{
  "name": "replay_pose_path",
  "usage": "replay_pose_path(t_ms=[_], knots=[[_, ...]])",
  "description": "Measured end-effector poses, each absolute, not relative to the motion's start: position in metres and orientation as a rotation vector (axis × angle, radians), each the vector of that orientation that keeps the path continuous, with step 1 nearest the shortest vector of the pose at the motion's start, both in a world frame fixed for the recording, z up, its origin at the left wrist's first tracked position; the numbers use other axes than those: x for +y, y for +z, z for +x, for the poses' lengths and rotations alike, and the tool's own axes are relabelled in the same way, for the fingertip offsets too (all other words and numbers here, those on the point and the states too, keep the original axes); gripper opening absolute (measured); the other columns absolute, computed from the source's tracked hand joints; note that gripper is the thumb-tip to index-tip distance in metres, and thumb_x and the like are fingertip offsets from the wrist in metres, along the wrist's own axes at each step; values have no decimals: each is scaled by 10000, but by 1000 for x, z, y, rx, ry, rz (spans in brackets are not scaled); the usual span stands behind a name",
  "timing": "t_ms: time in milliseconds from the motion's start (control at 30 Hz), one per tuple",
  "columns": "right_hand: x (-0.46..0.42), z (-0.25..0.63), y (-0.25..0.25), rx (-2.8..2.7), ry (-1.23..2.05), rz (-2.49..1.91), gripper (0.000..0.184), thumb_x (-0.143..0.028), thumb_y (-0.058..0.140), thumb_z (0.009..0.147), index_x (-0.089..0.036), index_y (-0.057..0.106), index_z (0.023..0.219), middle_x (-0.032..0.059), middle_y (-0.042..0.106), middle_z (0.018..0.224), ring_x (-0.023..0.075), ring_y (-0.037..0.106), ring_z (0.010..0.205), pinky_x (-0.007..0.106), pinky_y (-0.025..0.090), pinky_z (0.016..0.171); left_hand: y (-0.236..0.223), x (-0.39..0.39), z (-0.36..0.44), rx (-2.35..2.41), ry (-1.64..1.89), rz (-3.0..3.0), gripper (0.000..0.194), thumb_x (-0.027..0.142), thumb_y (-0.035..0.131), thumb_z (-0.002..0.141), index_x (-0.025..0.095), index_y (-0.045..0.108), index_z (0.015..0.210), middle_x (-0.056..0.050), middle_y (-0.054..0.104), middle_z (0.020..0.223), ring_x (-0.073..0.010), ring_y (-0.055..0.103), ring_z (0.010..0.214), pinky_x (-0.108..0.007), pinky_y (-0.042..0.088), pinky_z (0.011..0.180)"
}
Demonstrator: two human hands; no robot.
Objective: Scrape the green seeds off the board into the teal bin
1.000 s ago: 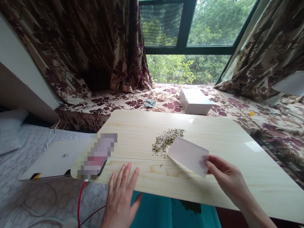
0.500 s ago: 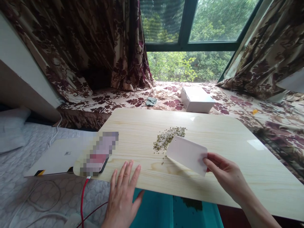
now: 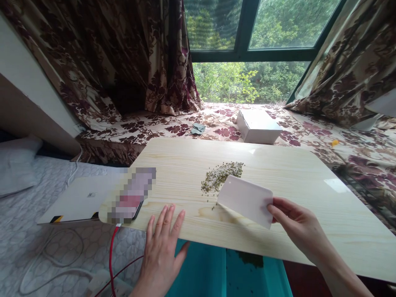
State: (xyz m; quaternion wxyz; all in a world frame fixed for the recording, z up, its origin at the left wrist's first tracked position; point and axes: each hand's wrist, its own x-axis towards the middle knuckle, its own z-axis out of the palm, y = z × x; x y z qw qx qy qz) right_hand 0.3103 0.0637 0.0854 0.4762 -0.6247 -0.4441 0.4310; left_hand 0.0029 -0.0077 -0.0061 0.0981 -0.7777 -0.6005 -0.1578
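Grains could scatter across the table if the right hand, pinching the card, jerks; left hand lies spread.

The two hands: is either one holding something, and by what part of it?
The right hand holds a thin white sheet by its right-hand end. The left hand holds nothing, spread at the table's near edge.

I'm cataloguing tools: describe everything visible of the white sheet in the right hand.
The white sheet is thin, roughly rectangular and plastic-looking, with rounded corners and a small hole or mark near one. The right hand grips its right end, thumb on top. It slants over the table, left end beside the green grains; edge contact is unclear.
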Motion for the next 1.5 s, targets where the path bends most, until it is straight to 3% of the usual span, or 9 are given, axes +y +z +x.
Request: replay_pose_path(t_ms=[433,700,1033,1167,1333,1500], knots=[[61,312,80,-1125,996,-1546,304,-415,801,532,-178,746,714,52,726,670,164,612,533,267,546,468,-4,-8,4,-1788,-451,-2309,668,227,542,862,207,276,1475,-128,310,1522,-310,269,1395,-544,183,1123],[63,317,81,-1141,968,-1557,315,-434,790,557,-197,752,762,59,739,730,190,651,617,283,572,545,-4,-7,2,-1792,-452,-2316,684,222,557,844,218,286,1472,-121,329,1516,-314,285,1388,-540,194,1121],[66,309,82,-1213,1019,-1491,329,-462,799,555,-197,741,742,51,723,665,186,646,576,279,563,521,-5,-7,3,-1773,-456,-2296,673,216,557,846,205,296,1466,-132,321,1517,-320,294,1384,-541,202,1119],[77,304,86,-1306,1012,-1398,304,-450,786,595,-204,732,765,56,737,716,193,676,654,287,573,610,-4,-7,4,-1774,-457,-2299,671,212,551,852,205,286,1468,-136,314,1520,-319,284,1388,-547,208,1115],[115,263,94,-1582,1146,-1217,338,-439,741,653,-184,710,871,78,738,821,225,696,783,335,569,702,-9,-7,2,-1784,-567,-2292,639,172,502,881,199,261,1472,-138,369,1491,-302,305,1382,-519,265,1102],[156,222,99,-1851,1482,-1016,195,-334,685,694,-178,683,812,40,725,797,183,664,763,296,523,682,-17,-11,-3,-1784,-662,-2249,629,174,474,899,183,221,1476,-153,411,1458,-299,317,1377,-528,275,1099]])
